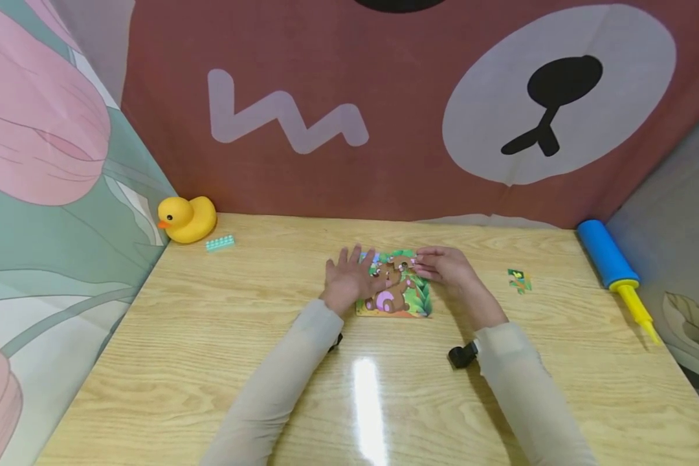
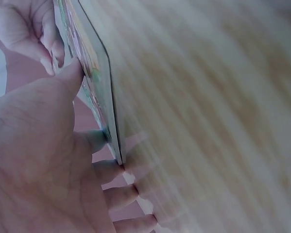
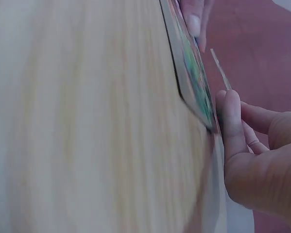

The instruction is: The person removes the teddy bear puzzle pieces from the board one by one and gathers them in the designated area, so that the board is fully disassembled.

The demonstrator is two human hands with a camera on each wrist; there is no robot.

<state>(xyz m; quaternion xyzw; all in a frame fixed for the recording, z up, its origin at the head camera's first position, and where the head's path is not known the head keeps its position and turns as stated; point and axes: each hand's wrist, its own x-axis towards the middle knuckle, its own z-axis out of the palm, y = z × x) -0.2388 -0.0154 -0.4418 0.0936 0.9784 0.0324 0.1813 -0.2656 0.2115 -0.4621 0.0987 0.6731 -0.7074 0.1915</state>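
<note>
A jigsaw puzzle with brown bears and green leaves lies flat at the middle of the table. My left hand rests on its left side with fingers spread, the thumb over the picture and the fingertips past the edge onto the tabletop. At the upper right of the puzzle, my right hand pinches a puzzle piece between thumb and fingers. The right wrist view shows this piece edge-on, raised above the puzzle board. Its printed face is mostly hidden there.
A loose puzzle piece lies on the table to the right. At the back left are a yellow rubber duck and a turquoise toy brick. A blue and yellow pump lies along the right wall.
</note>
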